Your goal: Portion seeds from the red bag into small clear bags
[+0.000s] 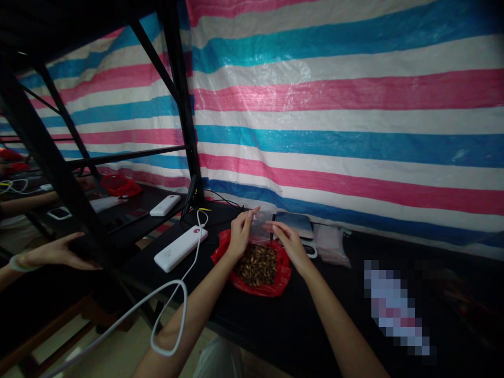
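Note:
A small clear plastic bag (pixel 260 224) is stretched between my two hands, above the far side of a red plastic bag (pixel 285 273). My left hand (pixel 241 231) pinches its left edge with fingers pressed together. On the other edge, the fingers of my right hand (pixel 289 240) close on it, slightly blurred. Brown dried seed-like pieces (pixel 258 265) fill the red bag, which lies spread on the black table below my wrists. Whether anything is inside the clear bag cannot be made out.
Behind my right hand sit a flat dark-topped device (pixel 297 224) and a stack of clear bags (pixel 331 244). A white power bank (pixel 181 248) with a looping cable (pixel 173 283) lies left. Another person's hand (pixel 63 252) shows beyond the black metal frame (pixel 179 94).

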The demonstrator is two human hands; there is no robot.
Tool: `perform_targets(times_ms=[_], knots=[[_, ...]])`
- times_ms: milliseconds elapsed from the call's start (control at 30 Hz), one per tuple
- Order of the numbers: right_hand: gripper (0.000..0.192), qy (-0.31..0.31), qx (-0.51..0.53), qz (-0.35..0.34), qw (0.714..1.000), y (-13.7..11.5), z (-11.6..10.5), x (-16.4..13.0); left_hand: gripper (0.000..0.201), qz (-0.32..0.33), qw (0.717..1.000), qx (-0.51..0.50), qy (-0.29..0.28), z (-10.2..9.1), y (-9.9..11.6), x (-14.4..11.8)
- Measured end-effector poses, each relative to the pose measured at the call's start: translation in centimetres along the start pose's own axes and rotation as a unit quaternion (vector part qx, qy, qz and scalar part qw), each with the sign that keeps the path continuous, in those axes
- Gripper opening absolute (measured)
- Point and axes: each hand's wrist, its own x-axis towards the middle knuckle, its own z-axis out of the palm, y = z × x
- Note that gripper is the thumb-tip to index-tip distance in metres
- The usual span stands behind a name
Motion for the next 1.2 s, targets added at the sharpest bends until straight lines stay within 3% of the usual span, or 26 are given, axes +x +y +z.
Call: perform_targets(times_ms=[200, 433, 600, 700, 1033, 1200], knots=[[0.027, 0.066, -0.036, -0.017, 0.997, 0.2, -0.4, 0.2, 0.04, -0.002, 0.998, 0.051, -0.037, 0.1, 0.3, -0.3], [0.027, 0.116, -0.05, -0.012, 0.992, 0.4, -0.5, 0.2, 0.041, -0.022, 0.996, 0.088, -0.02, 0.2, -0.1, -0.5], [0.028, 0.168, -0.039, -0.026, 0.985, 0.2, -0.8, 0.3, 0.034, -0.035, 0.993, 0.054, -0.095, 0.2, -0.4, -0.3], [0.029, 0.191, -0.033, -0.027, 0.981, 0.3, -1.1, 0.3, 0.033, -0.045, 0.992, 0.061, -0.103, 0.4, -0.8, -0.3], [0.025, 0.133, -0.051, -0.016, 0.99, 0.9, -1.0, 0.3, 0.029, -0.069, 0.996, 0.018, -0.048, 0.4, -1.5, -0.1], [0.024, 0.143, -0.067, -0.017, 0.987, 0.8, -1.2, 0.3, 0.029, -0.076, 0.996, 0.011, -0.047, 0.6, -1.5, -0.3]])
